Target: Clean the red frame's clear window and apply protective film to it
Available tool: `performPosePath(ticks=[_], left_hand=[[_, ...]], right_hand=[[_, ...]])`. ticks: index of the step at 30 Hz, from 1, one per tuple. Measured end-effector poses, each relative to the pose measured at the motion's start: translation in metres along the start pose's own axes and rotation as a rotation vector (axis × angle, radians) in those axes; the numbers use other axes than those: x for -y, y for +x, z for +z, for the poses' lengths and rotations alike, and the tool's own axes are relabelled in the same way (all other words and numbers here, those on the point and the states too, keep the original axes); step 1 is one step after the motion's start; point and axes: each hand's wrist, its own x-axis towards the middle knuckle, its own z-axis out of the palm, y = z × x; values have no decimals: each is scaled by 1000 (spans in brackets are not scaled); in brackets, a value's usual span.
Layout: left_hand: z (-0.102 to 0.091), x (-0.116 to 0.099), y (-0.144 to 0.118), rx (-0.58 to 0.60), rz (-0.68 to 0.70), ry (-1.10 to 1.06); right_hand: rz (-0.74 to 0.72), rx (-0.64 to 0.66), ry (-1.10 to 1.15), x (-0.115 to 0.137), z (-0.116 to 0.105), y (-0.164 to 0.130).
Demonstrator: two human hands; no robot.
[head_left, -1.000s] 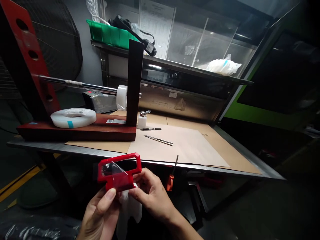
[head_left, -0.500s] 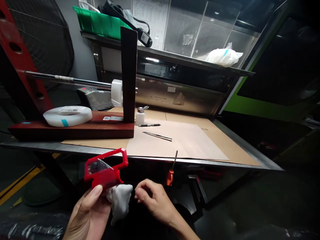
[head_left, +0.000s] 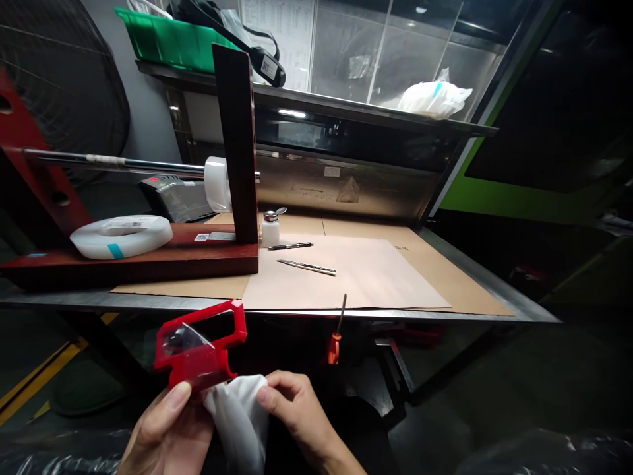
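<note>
Both hands sit low in the head view, in front of the tabletop's [head_left: 297, 310] near edge. Left hand [head_left: 168, 429] is closed on the bottom of a red plastic frame [head_left: 200, 346], thumb pressed against its lower face, holding it upright and a little tilted; a clear pane with a bright reflection shows in the frame's window. Right hand [head_left: 297, 412] is pinching a white cloth [head_left: 240, 415] between thumb and fingers, and the cloth hangs just below the red plastic frame, touching its lower edge and the left hand. Just right of the frame, an orange-handled screwdriver [head_left: 335, 343] hangs past the tabletop's edge, its shaft reaching up onto the brown paper sheet [head_left: 370, 277] that covers the surface. Beyond the frame, on that paper, lie a thin metal tool [head_left: 306, 267] and a black pen [head_left: 290, 246], with a small white dispenser bottle [head_left: 270, 231] just behind them. Left of these stands a dark red wooden stand [head_left: 148, 254] with an upright post and a horizontal metal rod; a white tape roll [head_left: 121, 234] lies flat on its base. Far above and behind the frame, a shelf carries a green tray [head_left: 163, 39] and a white bag [head_left: 432, 99].
</note>
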Motion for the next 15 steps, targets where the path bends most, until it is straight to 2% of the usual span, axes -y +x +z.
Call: performPosePath(ticks=[4,6,8,11,15], left_hand=[[4,5,-3,-59,58,43],[7,6,-4,-62,71,45],[9,5,-7,-46,64,37],[10,4,-10,-11,3,5],[0,6,-12,23,-94,13]], right_hand=[[10,-121,391,8,1,-7],[44,-148,482,7,6,-10],[99,-94,462,2,12,-15],[245,65,404,-8,19,-27],[364,154,254,-21,17,-43]])
